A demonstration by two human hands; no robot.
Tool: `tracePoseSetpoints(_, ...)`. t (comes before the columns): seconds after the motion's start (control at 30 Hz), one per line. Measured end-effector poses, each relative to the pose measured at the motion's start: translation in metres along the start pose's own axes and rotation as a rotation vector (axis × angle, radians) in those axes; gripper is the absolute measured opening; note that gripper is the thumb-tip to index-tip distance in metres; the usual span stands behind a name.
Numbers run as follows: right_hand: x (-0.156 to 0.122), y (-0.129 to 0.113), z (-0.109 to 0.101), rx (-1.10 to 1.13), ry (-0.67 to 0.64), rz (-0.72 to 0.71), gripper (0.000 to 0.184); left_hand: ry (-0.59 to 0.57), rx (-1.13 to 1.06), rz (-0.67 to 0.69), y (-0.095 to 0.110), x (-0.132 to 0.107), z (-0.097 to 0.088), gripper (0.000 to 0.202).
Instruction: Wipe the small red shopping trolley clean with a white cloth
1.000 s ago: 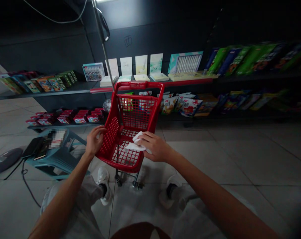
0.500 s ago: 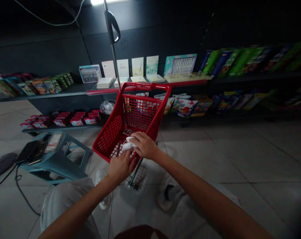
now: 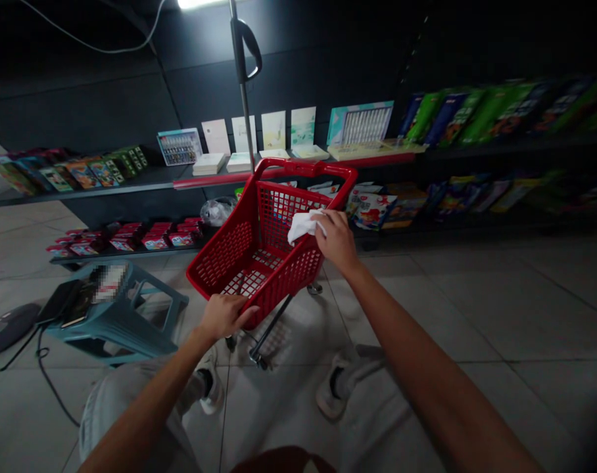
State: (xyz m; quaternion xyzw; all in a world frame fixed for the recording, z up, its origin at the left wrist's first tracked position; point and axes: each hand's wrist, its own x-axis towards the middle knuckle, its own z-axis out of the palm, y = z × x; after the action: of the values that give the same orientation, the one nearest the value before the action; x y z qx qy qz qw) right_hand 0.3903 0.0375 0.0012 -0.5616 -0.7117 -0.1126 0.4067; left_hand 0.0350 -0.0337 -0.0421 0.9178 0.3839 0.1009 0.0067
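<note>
Now: R hand (image 3: pixel 335 242) – cloth (image 3: pixel 304 226) on cart rim (image 3: pixel 283 279); L hand (image 3: pixel 223 317) grips it

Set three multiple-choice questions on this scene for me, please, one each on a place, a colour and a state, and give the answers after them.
1. Where is the white cloth?
A) In the right hand, at the rim of the shopping cart
B) On the floor
C) On the stool

2. What colour is the cart?
A) Blue
B) Green
C) Red

3. What is the left hand doing?
A) Holding a phone
B) Gripping the cart's rim
C) Hanging free

Answers:
1 A: the cloth bunches under that hand.
2 C: its frame and mesh show red.
3 B: the hand closes over the rim.
</note>
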Motion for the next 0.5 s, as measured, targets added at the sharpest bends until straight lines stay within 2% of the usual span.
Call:
tracePoseSetpoints(0.1, 0.005, -0.013, 0.001, -0.032, -0.001, 0.093, 0.038, -0.019, -0.023, -0.005, -0.006, 0.003, -0.001, 0.05)
tracePoseSetpoints(0.17, 0.003, -0.034, 0.006, -0.06, -0.063, 0.091, 0.036, -0.023, -0.021, -0.016, -0.01, 0.005, 0.0, 0.051)
tracePoseSetpoints(0.3, -0.01, -0.095, 0.021, -0.135, -0.412, -0.06, 0.027, -0.011, -0.007, -0.056, -0.015, 0.007, 0.003, 0.047)
tracePoseSetpoints(0.37, -0.016, -0.125, 0.028, -0.124, -0.536, -0.135, 0.028, 0.027, 0.006, -0.122, -0.014, 0.008, 0.004, 0.04)
tracePoseSetpoints(0.5, -0.011, -0.16, 0.041, -0.066, -0.822, -0.191, 0.038, 0.084, 0.033, -0.24, -0.01, 0.01, 0.007, 0.035)
